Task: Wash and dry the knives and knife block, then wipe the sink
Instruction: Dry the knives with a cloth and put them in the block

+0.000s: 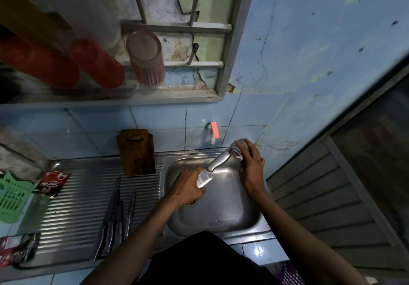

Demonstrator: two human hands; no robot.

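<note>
**Knife handle under the cloth**

Steel sink (pixel 247 220), lower centre. Left hand (pixel 188 187) gripped the knife (pixel 215 165) by its blade; right hand (pixel 250 163) clutched a cloth (pixel 238 149) around the handle end. Other knives (pixel 112 218) lay lower left. Advice: keep fingers off the edge, twist cloth around handle.

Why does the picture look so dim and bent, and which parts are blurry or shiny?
Head view: the wide lens bows the wall rack and the edges; the red cups at upper left are smeared by blur; glare glints on the knife blade in the left hand, on the sink basin and on the ribbed drainboard; the right hand, holding a cloth, stays fairly sharp.
</note>
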